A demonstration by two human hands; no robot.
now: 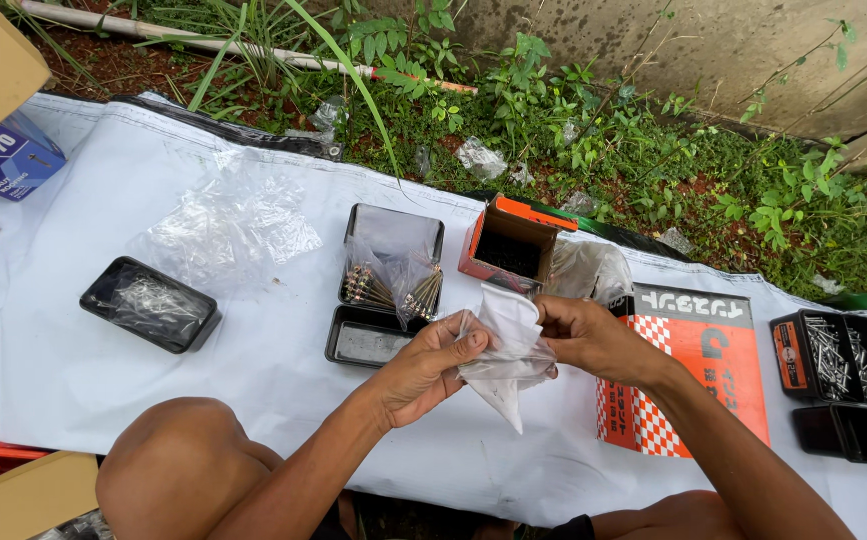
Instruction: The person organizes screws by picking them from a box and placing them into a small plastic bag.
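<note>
1. Together, left hand (423,365) and right hand (593,340): fingers of both clamped on clear plastic bag (508,350).
2. Bag: above white sheet (253,380), between both hands.
3. Just beyond: black trays (385,290) holding nail bundles (393,290).

blue box (3,158) far left; open orange carton (509,249) centre; flat orange-white checkered box (688,365) right; clear bag (505,350) in hands.
</note>
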